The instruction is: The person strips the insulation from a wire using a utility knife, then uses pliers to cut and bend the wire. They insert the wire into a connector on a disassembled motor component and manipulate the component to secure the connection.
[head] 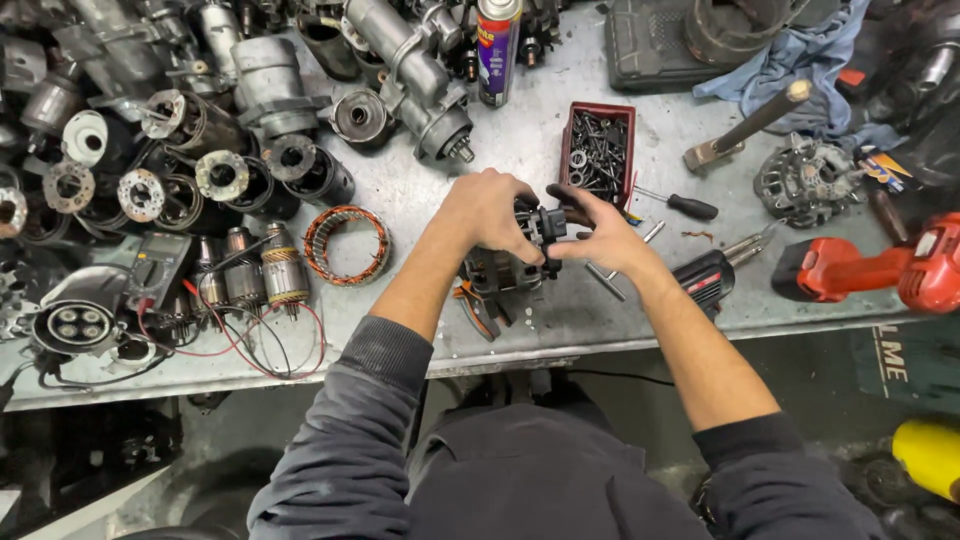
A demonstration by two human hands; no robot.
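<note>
Both hands are clamping down on the same dark motor part [520, 250] in the middle of the frame, left hand [487, 212] wrapping over the top to pin it on the metal bench [520, 130] while the right hand [600, 235] is pinching its black plug end, probably so it's not sliding around.

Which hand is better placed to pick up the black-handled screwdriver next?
Right, probably. The right hand is on the black part nearest the screwdriver; the left hand grips the part's far side.
</note>
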